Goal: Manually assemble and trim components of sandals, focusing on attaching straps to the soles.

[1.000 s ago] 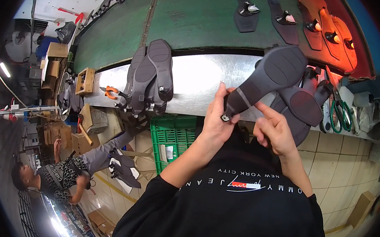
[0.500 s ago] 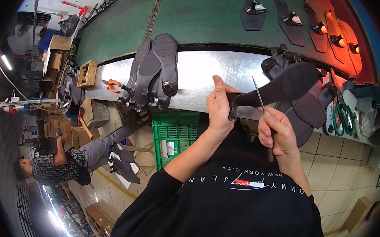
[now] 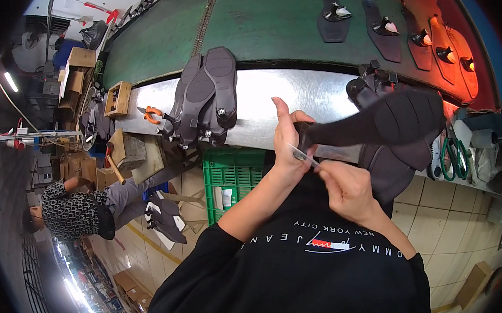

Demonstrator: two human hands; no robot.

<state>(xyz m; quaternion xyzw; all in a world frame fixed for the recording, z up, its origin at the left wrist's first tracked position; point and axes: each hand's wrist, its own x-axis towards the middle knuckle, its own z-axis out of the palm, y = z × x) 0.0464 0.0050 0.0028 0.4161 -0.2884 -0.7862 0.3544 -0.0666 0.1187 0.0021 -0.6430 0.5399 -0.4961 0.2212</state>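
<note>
My left hand [image 3: 287,138] is closed round the heel end of a black heeled shoe sole [image 3: 382,116], its thumb sticking up. The sole's broad front points right, over the bench edge. My right hand [image 3: 347,189] is closed on a thin, pointed metal blade [image 3: 304,155], which lies across the heel beside my left palm. The blade is smeared by motion, and my fingers hide its handle. Below the held sole, more dark soles [image 3: 393,166] hang over the bench edge.
A metal ledge [image 3: 290,89] runs along a green conveyor belt [image 3: 260,23] bearing heeled soles. Stacked soles [image 3: 200,97], orange-handled pliers [image 3: 152,115] and green scissors [image 3: 455,156] lie along the ledge. A green crate [image 3: 232,172] stands below. Another person [image 3: 78,211] is at the left.
My right hand has moved left and swung the blade from upright beside the sole down to the heel. The sole has tilted slightly, its front shifting right. The other person has shifted.
</note>
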